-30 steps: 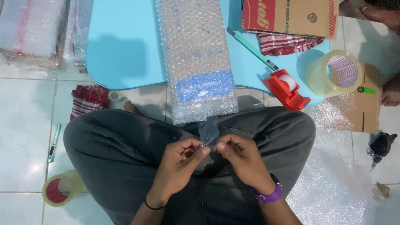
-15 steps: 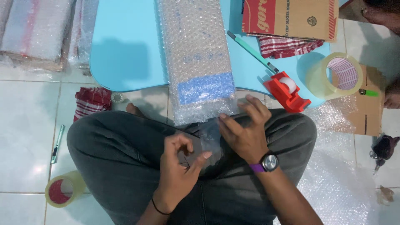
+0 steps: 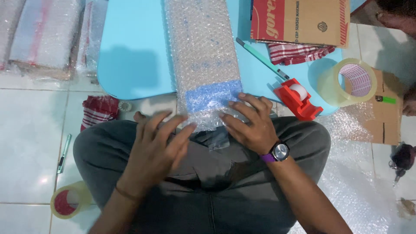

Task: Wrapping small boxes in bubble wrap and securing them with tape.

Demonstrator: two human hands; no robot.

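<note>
Bubble wrap, knobbly and clear, covers a long flat parcel with a blue band near its close end. Its long axis runs away from the person, the far end on a smooth pale-blue table, the near end overhanging their grey-trousered lap. The left hand (blurred) lies flat with fingers spread, touching the loose wrap at the parcel's near edge. The right hand, wearing a purple-strapped watch, presses open fingers onto the same end, gripping nothing. Half a second ago both hands were lower, over a small clear piece in the lap. A red tape dispenser sits nearby.
</note>
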